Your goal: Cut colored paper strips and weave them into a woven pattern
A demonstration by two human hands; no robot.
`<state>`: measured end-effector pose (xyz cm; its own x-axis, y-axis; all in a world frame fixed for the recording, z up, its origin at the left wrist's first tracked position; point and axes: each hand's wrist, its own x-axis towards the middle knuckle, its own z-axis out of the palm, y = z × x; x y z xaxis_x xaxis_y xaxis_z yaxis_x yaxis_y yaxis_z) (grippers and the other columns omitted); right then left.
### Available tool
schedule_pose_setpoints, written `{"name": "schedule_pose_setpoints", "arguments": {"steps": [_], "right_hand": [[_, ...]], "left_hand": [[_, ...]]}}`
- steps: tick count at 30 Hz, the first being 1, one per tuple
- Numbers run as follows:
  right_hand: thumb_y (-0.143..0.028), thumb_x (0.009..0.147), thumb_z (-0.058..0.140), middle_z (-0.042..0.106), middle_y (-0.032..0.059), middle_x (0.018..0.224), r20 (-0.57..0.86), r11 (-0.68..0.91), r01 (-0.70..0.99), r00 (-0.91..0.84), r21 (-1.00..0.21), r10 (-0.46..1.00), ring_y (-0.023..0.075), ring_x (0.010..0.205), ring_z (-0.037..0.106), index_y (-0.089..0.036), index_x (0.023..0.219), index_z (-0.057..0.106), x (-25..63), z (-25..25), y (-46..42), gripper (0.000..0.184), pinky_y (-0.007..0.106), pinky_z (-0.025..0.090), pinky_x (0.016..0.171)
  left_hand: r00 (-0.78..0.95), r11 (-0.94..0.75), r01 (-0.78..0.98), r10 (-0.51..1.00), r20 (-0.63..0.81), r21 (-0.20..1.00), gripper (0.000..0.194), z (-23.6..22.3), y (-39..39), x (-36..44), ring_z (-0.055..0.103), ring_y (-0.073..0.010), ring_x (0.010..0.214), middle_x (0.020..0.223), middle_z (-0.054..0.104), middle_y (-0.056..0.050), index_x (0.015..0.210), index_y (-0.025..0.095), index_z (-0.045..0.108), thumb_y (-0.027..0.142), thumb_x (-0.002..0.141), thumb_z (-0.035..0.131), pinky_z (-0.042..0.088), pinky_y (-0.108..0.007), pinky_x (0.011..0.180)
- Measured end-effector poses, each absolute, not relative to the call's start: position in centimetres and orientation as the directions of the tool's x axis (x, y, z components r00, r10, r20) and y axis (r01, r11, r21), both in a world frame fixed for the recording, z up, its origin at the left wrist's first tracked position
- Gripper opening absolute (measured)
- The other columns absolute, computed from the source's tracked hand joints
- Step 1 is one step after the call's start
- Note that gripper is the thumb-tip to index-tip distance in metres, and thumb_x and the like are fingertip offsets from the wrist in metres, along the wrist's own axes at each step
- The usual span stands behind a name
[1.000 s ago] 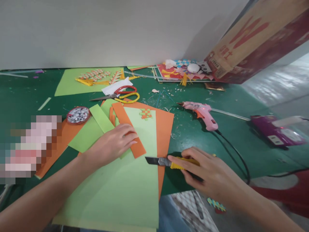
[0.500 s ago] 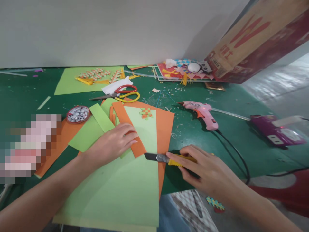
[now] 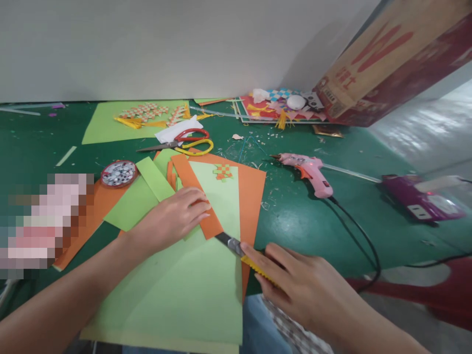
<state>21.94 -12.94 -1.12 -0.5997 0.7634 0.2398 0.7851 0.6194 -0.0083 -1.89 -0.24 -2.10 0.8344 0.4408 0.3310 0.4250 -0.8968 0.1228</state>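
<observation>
My left hand (image 3: pixel 183 209) holds an orange paper strip (image 3: pixel 214 225) down, its fingers curled together over the strip's edge. The strip slants across a large pale green paper sheet (image 3: pixel 177 305). My right hand (image 3: pixel 295 282) is wrapped around the yellow handle of a utility knife (image 3: pixel 236 246), index finger along its top. The dark blade points up and left, its tip by the strip's lower end; whether it touches the paper I cannot tell. Beneath lies an orange sheet (image 3: pixel 254 196). A small woven orange-and-green paper piece (image 3: pixel 223 172) rests on the pale green sheet.
Red-and-yellow scissors (image 3: pixel 193 142) lie behind the papers. A pink glue gun (image 3: pixel 308 172) with a cord sits at right, near a purple power strip (image 3: pixel 420 196). A round box of googly eyes (image 3: pixel 118 174) is at left. A paper bag (image 3: pixel 391 64) leans at the back right.
My right hand has come down and slightly left, turning the knife so its handle points lower right and its blade slants upward. My left hand and the strip look nearly unmoved.
</observation>
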Motion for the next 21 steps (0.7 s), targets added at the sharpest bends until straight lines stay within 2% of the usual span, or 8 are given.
{"name": "schedule_pose_setpoints", "arguments": {"steps": [12, 21], "right_hand": [[-0.012, 0.089, 0.038, 0.058, 0.0019, 0.066, 0.256, 0.589, 0.808, -0.564, -0.027, 0.785, 0.0112, 0.046, 0.049, -0.010, 0.112, 0.066, 21.61, -0.76, -12.83, 0.036, 0.028, 0.034, 0.039], [-0.014, 0.090, 0.039, 0.058, 0.0015, 0.066, 0.247, 0.590, 0.808, -0.568, -0.017, 0.785, 0.0118, 0.049, 0.054, -0.010, 0.116, 0.064, 22.23, -1.01, -13.04, 0.036, 0.029, 0.034, 0.039]], "left_hand": [[0.841, -0.890, 0.425, 0.456, 0.291, 0.166, 0.034, -2.05, -0.32, -1.88, 0.061, -0.0214, 0.102, 0.100, 0.065, -0.011, 0.096, 0.013, 0.065, 0.024, 0.100, 0.033, 0.054, -0.037, 0.087], [0.835, -0.888, 0.426, 0.460, 0.303, 0.173, 0.030, -2.17, -0.34, -1.85, 0.060, -0.0208, 0.101, 0.098, 0.065, -0.009, 0.094, 0.015, 0.065, 0.022, 0.099, 0.036, 0.054, -0.036, 0.086]]}}
